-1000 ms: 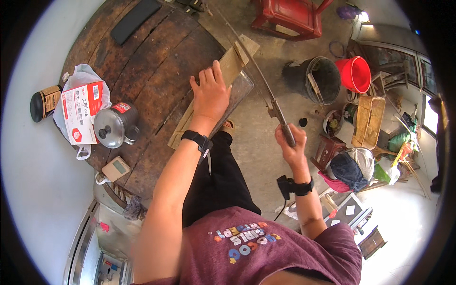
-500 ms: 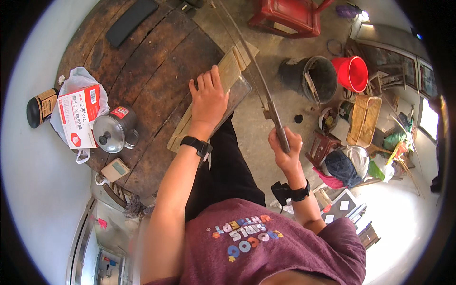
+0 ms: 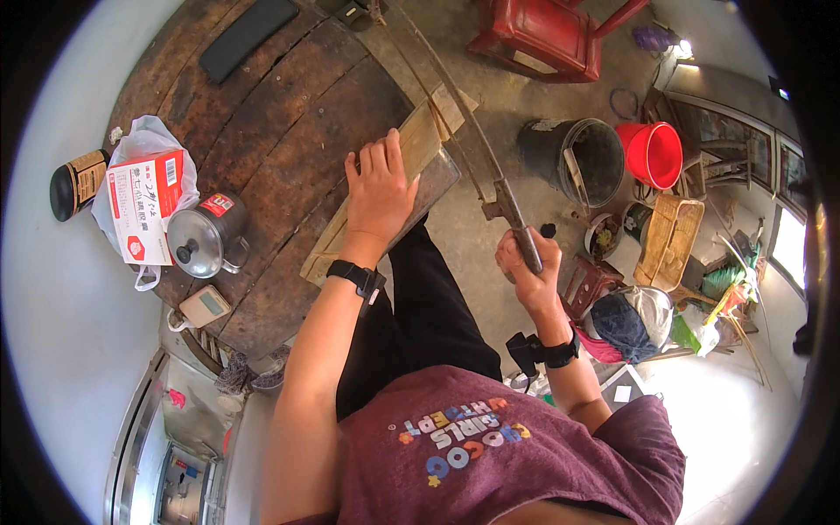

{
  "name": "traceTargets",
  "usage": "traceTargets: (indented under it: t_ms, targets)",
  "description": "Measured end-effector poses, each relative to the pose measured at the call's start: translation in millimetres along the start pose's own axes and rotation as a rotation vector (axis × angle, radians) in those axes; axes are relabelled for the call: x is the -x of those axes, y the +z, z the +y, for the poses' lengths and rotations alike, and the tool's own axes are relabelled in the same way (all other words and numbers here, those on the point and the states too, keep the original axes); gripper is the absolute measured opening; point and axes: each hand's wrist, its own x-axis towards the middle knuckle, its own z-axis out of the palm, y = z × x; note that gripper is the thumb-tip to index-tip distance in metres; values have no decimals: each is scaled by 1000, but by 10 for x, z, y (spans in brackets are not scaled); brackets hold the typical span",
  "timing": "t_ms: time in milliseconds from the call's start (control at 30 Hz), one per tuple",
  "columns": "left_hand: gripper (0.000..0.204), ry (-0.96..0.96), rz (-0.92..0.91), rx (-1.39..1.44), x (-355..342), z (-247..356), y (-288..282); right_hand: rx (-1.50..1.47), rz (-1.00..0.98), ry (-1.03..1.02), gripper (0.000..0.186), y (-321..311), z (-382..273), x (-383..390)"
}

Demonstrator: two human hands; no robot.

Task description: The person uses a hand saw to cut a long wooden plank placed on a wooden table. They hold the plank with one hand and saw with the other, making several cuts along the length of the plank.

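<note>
My left hand (image 3: 378, 188) lies over a pale wooden board (image 3: 324, 254), pressing it along the right edge of the weathered round table (image 3: 284, 127), its fingers apart. Beneath the board, a grey slab-like edge (image 3: 446, 179) juts out. My right hand (image 3: 534, 262) is closed on the handle of a long bow saw (image 3: 481, 149). Its narrow blade crosses the far part of the board, beyond my left fingers, and the far end of the frame reaches up past the table edge.
A lidded metal pot (image 3: 197, 236), bagged white-red box (image 3: 144, 210), dark jar (image 3: 70, 188), small beige device (image 3: 206, 308) and black slim object (image 3: 245, 39) sit at left. Red chair (image 3: 534, 35), black bucket (image 3: 591, 162), red bucket (image 3: 649, 157) and wooden basket (image 3: 665, 241) stand at right.
My right hand and the saw shift slightly back and forth along the cut. My left hand stays on the board; the view moves a little.
</note>
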Motion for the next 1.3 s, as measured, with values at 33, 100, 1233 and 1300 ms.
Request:
traceTargets:
  t_ms: [33,100,1233,1300]
  targets:
    - [82,0,5,-1,-2,0,-3,-73,4,59,22,15,-22,7]
    - [82,4,12,-9,-8,8,-5,-249,16,155,25,14,-73,21]
    - [84,-46,34,-72,-34,42,36,-55,-181,276,28,-218,-94,-97]
    - [85,-63,28,-73,-31,48,45,139,-188,137,25,-227,-164,124]
